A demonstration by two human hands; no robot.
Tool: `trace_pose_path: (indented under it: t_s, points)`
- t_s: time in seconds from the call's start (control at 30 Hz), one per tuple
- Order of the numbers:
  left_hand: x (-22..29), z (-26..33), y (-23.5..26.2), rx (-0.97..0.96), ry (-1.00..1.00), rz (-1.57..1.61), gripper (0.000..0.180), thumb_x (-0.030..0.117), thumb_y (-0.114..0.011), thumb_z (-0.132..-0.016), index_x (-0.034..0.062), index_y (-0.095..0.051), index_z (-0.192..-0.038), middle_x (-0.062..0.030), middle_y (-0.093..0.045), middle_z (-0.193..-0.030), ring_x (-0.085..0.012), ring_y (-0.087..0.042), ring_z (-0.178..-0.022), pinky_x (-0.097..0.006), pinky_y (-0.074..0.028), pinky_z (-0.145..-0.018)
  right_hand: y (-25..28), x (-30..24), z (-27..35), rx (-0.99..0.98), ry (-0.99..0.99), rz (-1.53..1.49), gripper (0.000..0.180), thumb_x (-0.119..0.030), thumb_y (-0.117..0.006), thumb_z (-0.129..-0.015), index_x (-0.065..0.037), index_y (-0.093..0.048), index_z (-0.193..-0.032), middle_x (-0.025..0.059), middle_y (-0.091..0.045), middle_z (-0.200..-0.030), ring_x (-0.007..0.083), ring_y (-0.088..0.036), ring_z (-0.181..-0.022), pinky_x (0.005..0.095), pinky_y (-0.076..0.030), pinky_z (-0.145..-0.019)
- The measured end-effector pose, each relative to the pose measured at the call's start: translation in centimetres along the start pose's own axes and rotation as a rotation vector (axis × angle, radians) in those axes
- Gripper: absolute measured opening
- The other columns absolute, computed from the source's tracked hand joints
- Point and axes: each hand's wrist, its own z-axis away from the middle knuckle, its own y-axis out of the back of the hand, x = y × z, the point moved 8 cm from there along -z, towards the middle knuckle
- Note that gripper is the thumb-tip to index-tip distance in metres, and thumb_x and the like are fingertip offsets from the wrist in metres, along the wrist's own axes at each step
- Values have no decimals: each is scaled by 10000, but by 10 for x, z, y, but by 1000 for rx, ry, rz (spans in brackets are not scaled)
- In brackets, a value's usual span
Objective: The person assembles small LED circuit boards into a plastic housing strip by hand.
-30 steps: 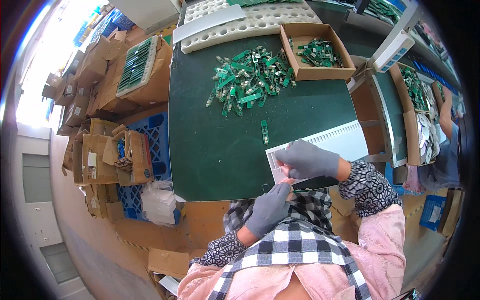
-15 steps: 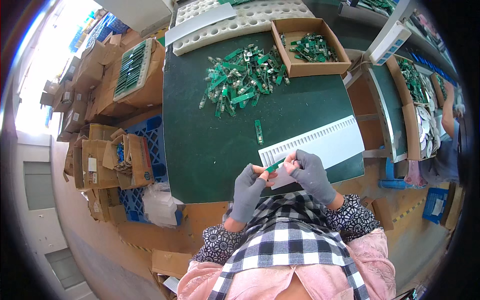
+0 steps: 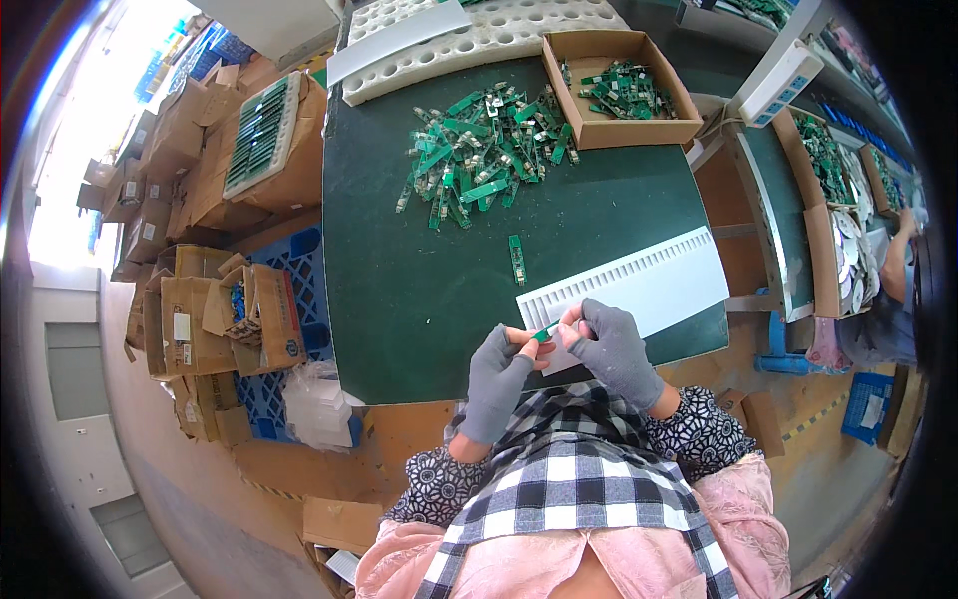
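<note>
A small green circuit board is pinched in the fingertips of my left hand, which wears a grey fingerless glove. My right hand, gloved alike, has its fingers closed at the board's far end; whether they grip the board or some small piece on it is hidden. Just beyond them lies a white slotted tray, its row of narrow slots along the far edge. One single green board rests on the dark table left of the tray. Farther back is a loose heap of similar boards.
A cardboard box with more boards stands at the back right of the table. White foam with round holes lies along the back, a white strip on it. Cartons stand left; a co-worker's arm shows far right.
My right hand has shifted slightly left, its fingers closer to my left hand. Less of the green board shows between them.
</note>
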Motion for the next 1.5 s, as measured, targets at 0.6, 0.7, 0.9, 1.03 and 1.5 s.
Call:
trace_pose_path:
  t_s: [0.6, 0.7, 0.9, 1.03, 1.5]
  points:
    - [18, -7, -10, -154, -9, 18, 179, 111, -532, -1000, -52, -585, -1051, -151, -671, -1063, -201, -667, -1005, -306, -552, -827, 24, -5, -19, -166, -94, -284, 226, -260, -667, -947, -37, -646, -972, -18, -579, -697, 47, -506, -538, 223, -398, -471]
    - [58, -32, 4, 47, -216, -569, 170, 140, -631, -961, -7, -605, -1042, -84, -687, -1027, -139, -667, -939, -267, -531, -781, 75, -26, -56, 40, 119, -494, 217, -253, -636, -961, -39, -662, -943, -20, -600, -735, 27, -483, -510, 189, -382, -453]
    - [81, -77, -17, 264, -609, -1331, 406, 193, -797, -733, 43, -594, -1051, -94, -631, -928, -292, -620, -875, -419, -528, -739, 173, -56, -118, 631, 403, 24, 239, -200, -672, -943, 2, -646, -1068, -12, -511, -624, 66, -489, -535, 238, -409, -513]
    - [77, -87, -2, 268, -486, -1429, 333, 157, -774, -756, 43, -604, -1019, -97, -642, -903, -277, -646, -838, -392, -535, -737, 109, -53, -100, 311, 371, 60, 205, -199, -712, -908, -58, -646, -1041, 12, -530, -641, 94, -515, -587, 285, -441, -560]
    - [74, -22, 6, 31, -223, -183, 197, 27, -627, -936, -40, -621, -1121, -20, -661, -955, -69, -613, -862, -210, -493, -789, 1, -66, -36, -237, 570, 621, 177, -254, -642, -893, -85, -611, -935, 141, -646, -710, 327, -664, -692, 422, -511, -722]
